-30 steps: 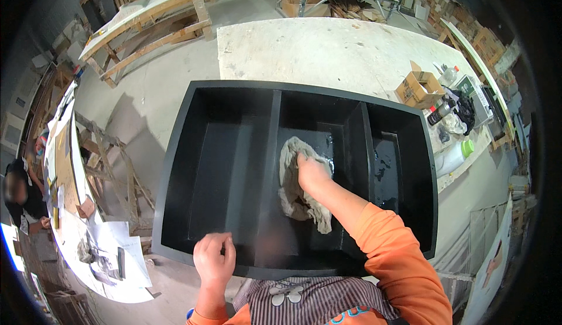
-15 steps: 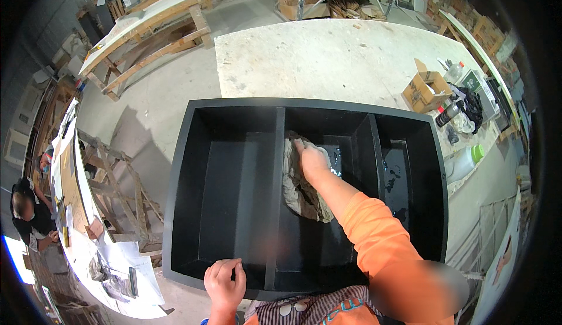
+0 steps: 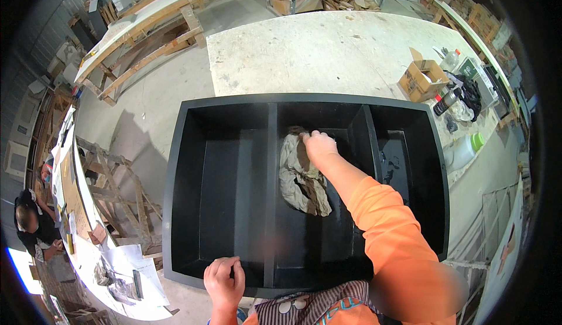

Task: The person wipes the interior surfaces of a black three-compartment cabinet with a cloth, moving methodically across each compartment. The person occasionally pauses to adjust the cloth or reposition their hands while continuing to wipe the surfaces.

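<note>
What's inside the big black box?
In the black box, the right hand presses a crumpled rag in the middle compartment. The floor beneath the rag is hidden.

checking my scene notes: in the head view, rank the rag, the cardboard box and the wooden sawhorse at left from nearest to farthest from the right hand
1. Rag: under the right hand, in the black cabinet's middle compartment.
2. Cardboard box: upper right, on the pale slab.
3. Wooden sawhorse: far left, outside the cabinet.

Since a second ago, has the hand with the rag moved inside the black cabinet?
Yes. The right hand with the rag has slid toward the far wall of the black cabinet, staying in the middle compartment.
</note>
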Motion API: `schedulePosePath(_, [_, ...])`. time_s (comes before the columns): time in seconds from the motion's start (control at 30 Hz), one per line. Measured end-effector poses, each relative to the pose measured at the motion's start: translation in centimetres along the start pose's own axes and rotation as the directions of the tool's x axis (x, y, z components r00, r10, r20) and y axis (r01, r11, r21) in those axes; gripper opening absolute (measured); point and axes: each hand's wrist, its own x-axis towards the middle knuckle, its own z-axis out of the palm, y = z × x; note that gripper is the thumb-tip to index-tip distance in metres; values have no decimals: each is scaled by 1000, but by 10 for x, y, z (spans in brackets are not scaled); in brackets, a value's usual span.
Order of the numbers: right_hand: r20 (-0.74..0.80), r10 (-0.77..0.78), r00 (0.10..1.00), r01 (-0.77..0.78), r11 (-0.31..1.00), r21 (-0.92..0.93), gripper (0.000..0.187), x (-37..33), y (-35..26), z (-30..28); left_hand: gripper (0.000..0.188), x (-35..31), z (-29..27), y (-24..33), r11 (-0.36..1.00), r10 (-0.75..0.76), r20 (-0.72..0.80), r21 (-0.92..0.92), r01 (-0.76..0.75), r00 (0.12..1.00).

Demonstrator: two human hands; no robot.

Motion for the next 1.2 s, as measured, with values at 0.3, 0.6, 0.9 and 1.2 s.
schedulePosePath(0.3, [145,195,970,-207,976,74,26,-15,22,-23,7,-3,2,-2,999,23,-33,27,-22,999])
schedulePosePath(0.6, [25,290,957,-266,838,477,43,-13,7,23,9,-3,4,-4,1000,29,-33,1,-29,999])
schedulePosePath(0.9, [9,-15,1000,11,958,286,64,1,-9,12,8,-4,0,-1,999,-49,1,11,49,999])
schedulePosePath(1.2, [95,-32,995,29,999,23,48,22,-13,-9,5,-3,-1,2,993,-98,45,73,94,994])
